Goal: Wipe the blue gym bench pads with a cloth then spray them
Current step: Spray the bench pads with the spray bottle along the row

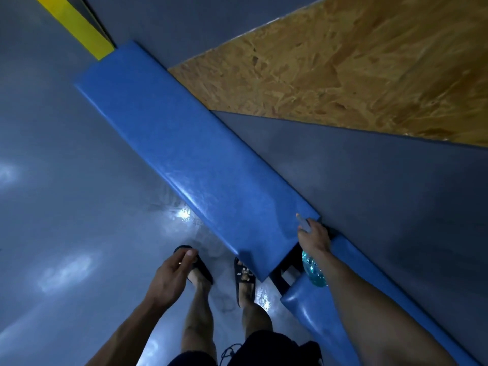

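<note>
At the bottom of the frame a person stands in dark shorts (264, 347) and black sandals (244, 278) on a glossy grey floor (66, 207), both bare forearms reaching forward. The left hand (169, 276) hangs over the left foot, lower centre, its fingers (188, 254) loosely curled with the thumb near them; it seems to hold nothing, though a small bright glint shows at the knuckles and I cannot tell what that is. To its right, the short blue pad (311, 310) runs off toward the lower right corner, and the right forearm lies across it. A teal spray bottle (314, 270) shows just under that wrist, beside the gap between the two pads; how much of it sits on the surface I cannot tell. The right hand (314, 236) rests at the near end of the long blue pad (184, 149), fingers curled over the corner and what looks like the bottle's clear nozzle poking up between them, so the hand appears to grip the bottle's top. No cloth can be made out in either hand. The long pad stretches diagonally from lower centre up to the upper left, shiny along its near edge. Beyond its far end a yellow bar (76, 25) continues to the top left. Right of the pad lies a grey mat (369, 194), and past that a chipboard sheet (356, 70) fills the upper right.
</note>
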`<state>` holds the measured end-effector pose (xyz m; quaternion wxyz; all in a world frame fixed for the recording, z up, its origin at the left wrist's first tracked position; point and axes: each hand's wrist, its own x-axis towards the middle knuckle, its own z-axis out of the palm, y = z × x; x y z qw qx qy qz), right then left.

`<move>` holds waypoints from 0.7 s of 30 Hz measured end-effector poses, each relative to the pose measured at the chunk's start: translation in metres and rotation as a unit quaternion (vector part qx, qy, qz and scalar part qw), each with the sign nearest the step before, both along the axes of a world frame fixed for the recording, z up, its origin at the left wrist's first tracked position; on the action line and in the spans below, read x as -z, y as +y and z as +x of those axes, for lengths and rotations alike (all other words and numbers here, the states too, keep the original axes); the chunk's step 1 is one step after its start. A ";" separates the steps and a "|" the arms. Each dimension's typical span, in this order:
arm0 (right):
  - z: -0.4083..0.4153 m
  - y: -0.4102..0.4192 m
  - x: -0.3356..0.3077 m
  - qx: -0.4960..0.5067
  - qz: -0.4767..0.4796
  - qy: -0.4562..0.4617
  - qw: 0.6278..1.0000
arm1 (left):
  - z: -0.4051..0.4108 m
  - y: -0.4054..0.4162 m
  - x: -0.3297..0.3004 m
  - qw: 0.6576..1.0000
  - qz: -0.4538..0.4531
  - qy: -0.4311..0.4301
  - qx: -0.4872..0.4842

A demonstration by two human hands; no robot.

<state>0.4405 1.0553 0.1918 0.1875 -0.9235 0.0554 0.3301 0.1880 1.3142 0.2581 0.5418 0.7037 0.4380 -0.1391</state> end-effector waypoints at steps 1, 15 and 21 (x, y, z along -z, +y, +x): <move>0.006 0.001 -0.001 -0.004 -0.018 0.001 1.000 | 0.003 0.004 0.001 1.000 0.000 0.000 0.003; -0.090 0.115 -0.002 -0.159 0.025 0.050 0.986 | 0.014 0.093 0.001 1.000 0.003 -0.007 0.013; -0.110 0.176 -0.003 -0.134 -0.017 0.064 0.989 | -0.001 0.148 0.004 1.000 0.007 -0.005 0.009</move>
